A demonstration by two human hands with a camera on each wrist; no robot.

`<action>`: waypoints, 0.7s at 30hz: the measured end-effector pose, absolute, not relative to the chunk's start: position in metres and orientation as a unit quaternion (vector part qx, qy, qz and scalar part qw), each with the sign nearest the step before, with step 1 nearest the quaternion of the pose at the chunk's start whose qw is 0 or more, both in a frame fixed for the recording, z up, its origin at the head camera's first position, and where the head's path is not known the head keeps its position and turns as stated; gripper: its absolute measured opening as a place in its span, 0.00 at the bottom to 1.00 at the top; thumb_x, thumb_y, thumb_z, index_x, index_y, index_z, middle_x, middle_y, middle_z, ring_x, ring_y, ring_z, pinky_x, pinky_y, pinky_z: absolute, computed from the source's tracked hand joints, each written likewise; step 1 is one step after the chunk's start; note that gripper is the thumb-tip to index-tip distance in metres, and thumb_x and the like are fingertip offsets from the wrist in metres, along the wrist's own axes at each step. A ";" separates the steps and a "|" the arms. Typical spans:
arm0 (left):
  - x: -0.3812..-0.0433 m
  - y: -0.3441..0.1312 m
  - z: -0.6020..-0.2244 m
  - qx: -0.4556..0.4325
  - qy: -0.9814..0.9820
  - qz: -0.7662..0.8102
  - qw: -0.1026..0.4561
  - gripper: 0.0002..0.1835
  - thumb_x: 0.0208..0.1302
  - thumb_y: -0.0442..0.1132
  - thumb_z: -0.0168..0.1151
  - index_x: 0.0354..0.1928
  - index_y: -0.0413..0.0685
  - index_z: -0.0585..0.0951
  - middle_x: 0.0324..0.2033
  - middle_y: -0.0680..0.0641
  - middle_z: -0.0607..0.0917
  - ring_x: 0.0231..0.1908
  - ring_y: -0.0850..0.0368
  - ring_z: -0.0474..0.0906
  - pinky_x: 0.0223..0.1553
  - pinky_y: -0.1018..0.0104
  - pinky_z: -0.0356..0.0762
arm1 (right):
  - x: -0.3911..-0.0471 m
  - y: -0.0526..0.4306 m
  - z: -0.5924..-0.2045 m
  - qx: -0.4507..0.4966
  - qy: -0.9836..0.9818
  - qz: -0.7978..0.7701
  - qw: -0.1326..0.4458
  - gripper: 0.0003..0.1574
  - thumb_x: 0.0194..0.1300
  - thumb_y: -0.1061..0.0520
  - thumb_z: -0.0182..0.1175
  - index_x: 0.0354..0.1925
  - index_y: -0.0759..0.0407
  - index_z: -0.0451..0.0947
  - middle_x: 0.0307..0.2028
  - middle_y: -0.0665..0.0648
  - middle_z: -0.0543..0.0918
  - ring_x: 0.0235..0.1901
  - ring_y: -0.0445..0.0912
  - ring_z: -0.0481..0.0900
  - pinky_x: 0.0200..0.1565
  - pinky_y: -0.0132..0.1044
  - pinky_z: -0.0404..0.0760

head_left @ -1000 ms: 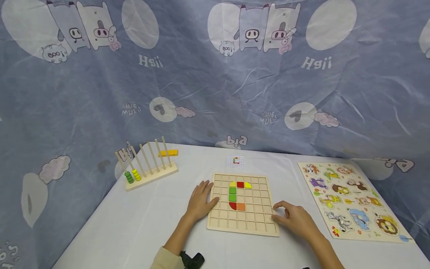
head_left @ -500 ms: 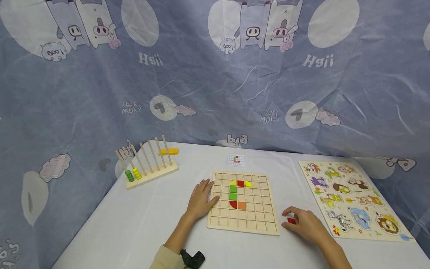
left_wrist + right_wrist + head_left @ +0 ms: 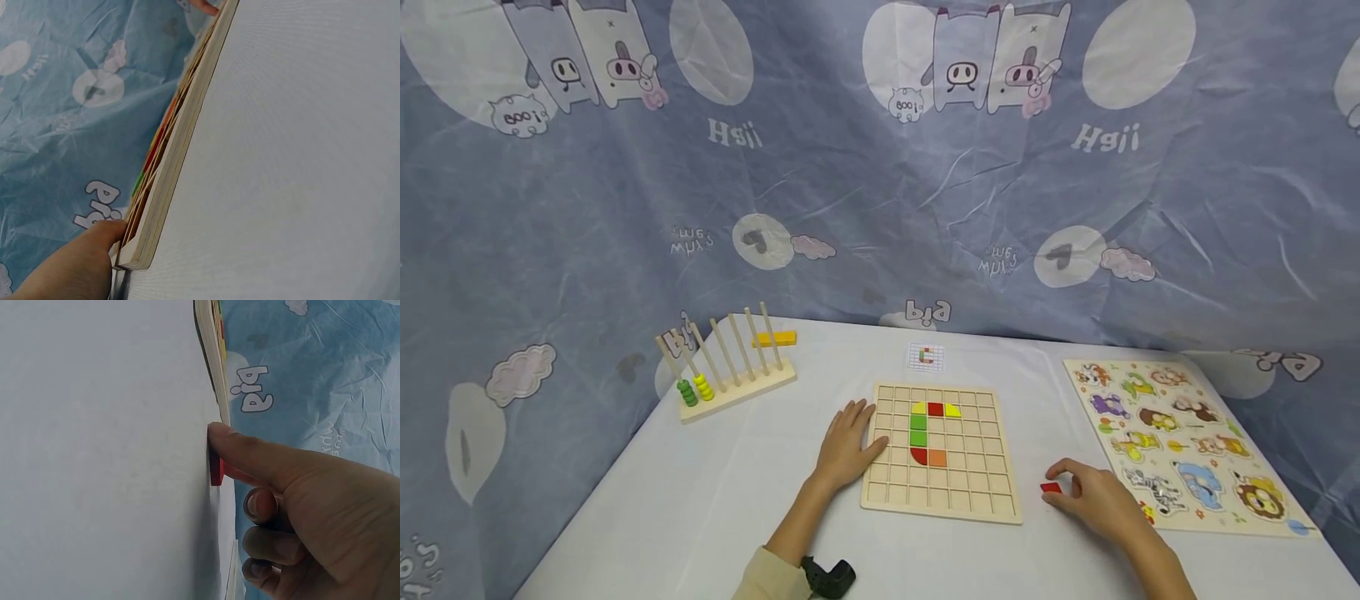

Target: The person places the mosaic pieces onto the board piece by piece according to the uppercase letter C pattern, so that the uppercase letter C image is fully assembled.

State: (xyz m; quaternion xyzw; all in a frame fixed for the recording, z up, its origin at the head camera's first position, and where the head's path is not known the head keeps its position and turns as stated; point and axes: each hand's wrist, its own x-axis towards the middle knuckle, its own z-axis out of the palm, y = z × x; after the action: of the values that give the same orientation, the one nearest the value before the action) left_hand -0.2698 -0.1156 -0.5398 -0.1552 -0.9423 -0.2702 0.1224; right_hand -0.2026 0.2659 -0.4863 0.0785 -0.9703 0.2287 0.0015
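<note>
A square wooden grid board [image 3: 981, 504] lies on the white table, with green, red, yellow and orange tiles [image 3: 918, 422] forming a C shape. The left hand [image 3: 844, 450] rests on the board's left edge, its fingers extended along the side and its thumb over the rim; the left wrist view shows the thumb [image 3: 106, 234] at the corner. To the right of the board, the right hand [image 3: 1093, 498] pinches a small red tile [image 3: 1051, 487] between thumb and index finger, low at the tabletop. In the right wrist view the thumb tip covers part of the red tile [image 3: 216, 470].
A small pattern card [image 3: 926, 357] lies behind the board. At the back left stands a peg rack [image 3: 741, 392] with green and yellow beads, near a yellow-orange block [image 3: 774, 339]. An animal puzzle board [image 3: 1187, 450] lies at the right, close to the right hand.
The right hand has moved right and away from the board's edge, and its thumb and index finger have come onto the red tile. The left hand stays on the board.
</note>
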 end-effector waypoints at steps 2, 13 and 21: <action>-0.270 -0.115 -0.540 -0.155 -0.942 -0.271 0.122 0.35 0.63 0.57 0.53 0.65 0.44 0.65 0.65 0.41 0.63 0.67 0.44 0.51 0.66 0.51 0.44 | -0.202 0.269 -0.486 0.075 -0.971 0.227 0.002 0.18 0.49 0.44 0.69 0.37 0.49 0.79 0.15 0.47 0.66 0.14 0.40 0.60 0.17 0.31 0.57; -0.270 -0.116 -0.539 -0.154 -0.942 -0.270 0.122 0.35 0.62 0.58 0.53 0.65 0.44 0.65 0.65 0.41 0.63 0.67 0.44 0.52 0.67 0.52 0.44 | -0.213 0.282 -0.489 0.068 -0.974 0.216 0.026 0.14 0.52 0.48 0.68 0.36 0.52 0.80 0.15 0.48 0.66 0.15 0.42 0.61 0.17 0.33 0.58; -0.268 -0.116 -0.540 -0.158 -0.940 -0.274 0.132 0.34 0.62 0.57 0.54 0.64 0.43 0.66 0.64 0.40 0.64 0.66 0.43 0.53 0.66 0.50 0.46 | -0.221 0.284 -0.491 0.075 -0.971 0.223 0.047 0.10 0.54 0.50 0.67 0.33 0.53 0.80 0.15 0.48 0.67 0.15 0.41 0.61 0.17 0.33 0.59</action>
State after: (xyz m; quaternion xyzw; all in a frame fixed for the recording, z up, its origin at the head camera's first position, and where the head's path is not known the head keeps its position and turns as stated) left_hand -0.2682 -0.1161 -0.5399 -0.1579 -0.9395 -0.2738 0.1318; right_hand -0.2207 0.2845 -0.4914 0.0753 -0.9707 0.2234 0.0474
